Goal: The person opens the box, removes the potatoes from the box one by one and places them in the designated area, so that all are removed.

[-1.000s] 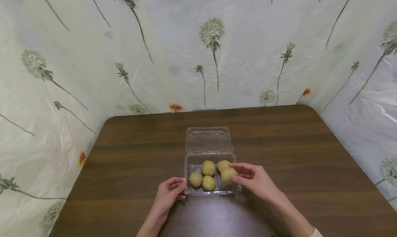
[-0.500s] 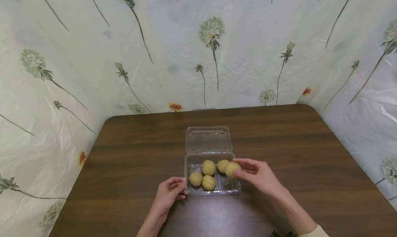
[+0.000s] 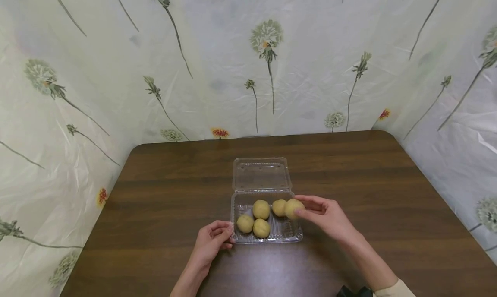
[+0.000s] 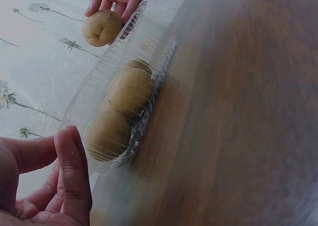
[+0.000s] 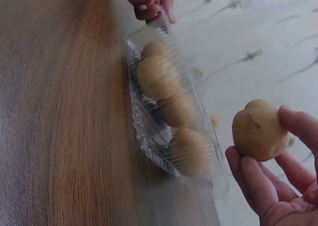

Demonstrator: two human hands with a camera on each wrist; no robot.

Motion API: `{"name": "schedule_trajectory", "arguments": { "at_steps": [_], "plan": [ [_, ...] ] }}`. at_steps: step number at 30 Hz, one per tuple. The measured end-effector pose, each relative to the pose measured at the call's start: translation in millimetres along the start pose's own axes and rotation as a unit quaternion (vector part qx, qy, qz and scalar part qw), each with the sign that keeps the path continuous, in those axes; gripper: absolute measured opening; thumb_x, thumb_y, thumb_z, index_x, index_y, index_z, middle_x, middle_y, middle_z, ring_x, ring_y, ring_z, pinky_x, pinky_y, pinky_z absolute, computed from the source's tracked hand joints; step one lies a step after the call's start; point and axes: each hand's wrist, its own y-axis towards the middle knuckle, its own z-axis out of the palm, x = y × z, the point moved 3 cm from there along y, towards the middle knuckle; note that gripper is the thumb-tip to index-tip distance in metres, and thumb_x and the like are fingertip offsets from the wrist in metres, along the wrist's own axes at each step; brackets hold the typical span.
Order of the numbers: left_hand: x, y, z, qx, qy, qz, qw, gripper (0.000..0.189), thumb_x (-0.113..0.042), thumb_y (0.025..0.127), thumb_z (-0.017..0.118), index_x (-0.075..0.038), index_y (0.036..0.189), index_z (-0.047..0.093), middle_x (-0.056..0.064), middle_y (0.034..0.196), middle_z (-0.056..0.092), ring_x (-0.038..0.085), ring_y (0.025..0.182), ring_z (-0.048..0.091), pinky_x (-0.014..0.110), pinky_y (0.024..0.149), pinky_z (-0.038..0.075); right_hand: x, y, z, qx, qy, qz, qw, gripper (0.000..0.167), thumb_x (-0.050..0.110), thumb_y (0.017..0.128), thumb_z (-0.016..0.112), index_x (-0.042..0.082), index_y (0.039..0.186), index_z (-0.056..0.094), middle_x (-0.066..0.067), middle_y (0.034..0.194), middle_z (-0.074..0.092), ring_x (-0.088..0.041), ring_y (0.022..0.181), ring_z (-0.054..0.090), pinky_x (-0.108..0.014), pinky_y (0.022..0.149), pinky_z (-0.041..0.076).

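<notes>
A potato (image 3: 294, 209) is held by the fingertips and thumb of my right hand (image 3: 330, 217), raised over the right side of a clear plastic clamshell container (image 3: 285, 238). In the right wrist view this potato (image 5: 259, 130) is apart from the container's rim. My left hand (image 3: 213, 241) pinches the container's left edge near the front corner; the left wrist view has thumb and forefinger meeting at the rim. Several potatoes lie inside: one at the left (image 3: 245, 224), two in the middle, and one at the back right (image 3: 279, 207), partly hidden behind the held one.
The container's hinged lid (image 3: 261, 175) lies folded back on the brown wooden table (image 3: 174, 180). A dandelion-print sheet (image 3: 217, 64) rises behind the table and along both sides. A small black object (image 3: 353, 292) shows at the bottom edge beside the right sleeve.
My right hand has lifted the potato from the front right of the container and moved it back and slightly right. My left hand has stayed at the container's edge.
</notes>
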Motion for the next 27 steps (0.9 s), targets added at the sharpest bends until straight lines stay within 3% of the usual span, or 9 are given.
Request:
{"name": "schedule_trajectory", "arguments": {
  "at_steps": [19,27],
  "plan": [
    [-1.3,-0.2,0.3,0.001,-0.003,-0.010,0.9999,0.029,-0.010,0.094,0.067,0.011,0.112,0.060,0.008,0.086,0.066,0.015,0.072,0.065,0.025,0.065,0.057,-5.8,3.2,-12.8,-0.029,-0.030,0.017,0.9990,0.053,0.037,0.087,0.075,0.011,0.131,0.062,-0.008,0.121,0.066,-0.017,0.109,0.062,-0.027,0.087,0.051],
    [-1.3,-0.5,0.2,0.002,-0.005,-0.013,0.9999,0.030,-0.012,0.094,0.068,0.010,0.113,0.061,0.009,0.087,0.066,0.015,0.073,0.065,0.025,0.065,0.057,-11.6,6.0,-17.3,-0.034,-0.014,0.021,0.9991,0.051,0.036,0.088,0.074,0.011,0.132,0.061,-0.010,0.120,0.066,-0.014,0.108,0.063,-0.024,0.086,0.052]
  ]
}}
